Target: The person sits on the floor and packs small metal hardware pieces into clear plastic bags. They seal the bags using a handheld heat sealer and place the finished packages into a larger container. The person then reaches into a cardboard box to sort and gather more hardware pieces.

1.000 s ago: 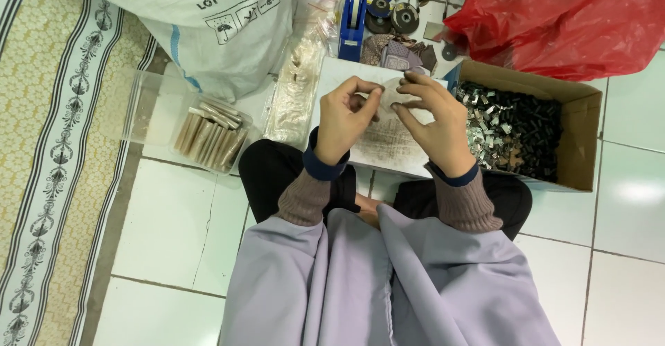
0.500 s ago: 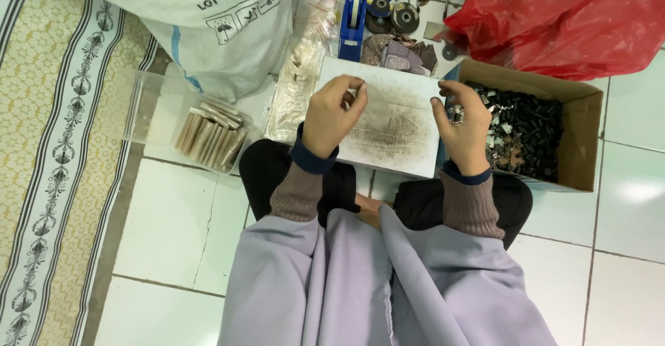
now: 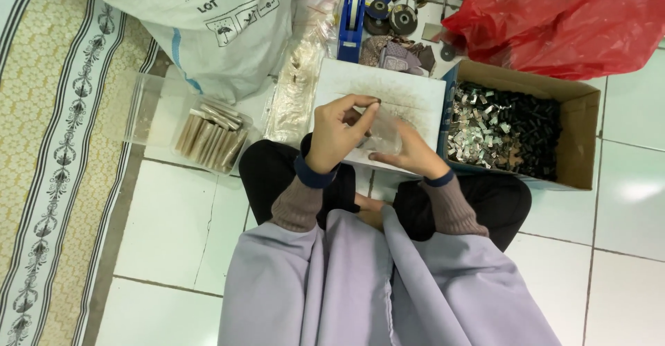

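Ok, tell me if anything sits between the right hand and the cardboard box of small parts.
Nothing visible does. The right hand holds a small clear bag just left of the cardboard box, with only the white board's edge between.

The person sits cross-legged, both forearms reaching forward from the lap, with brownish knit cuffs over dark blue inner cuffs at the wrists. The left hand [image 3: 341,132] is raised with its back toward the camera, the wrist bent; its thumb and forefinger are pinched together at the tips, the other fingers curled loosely below. The right hand [image 3: 407,153] lies lower and just beside it, palm turned up and leftward, fingers half curled, the thumb stretched toward the left hand. The two hands nearly touch at the fingertips.
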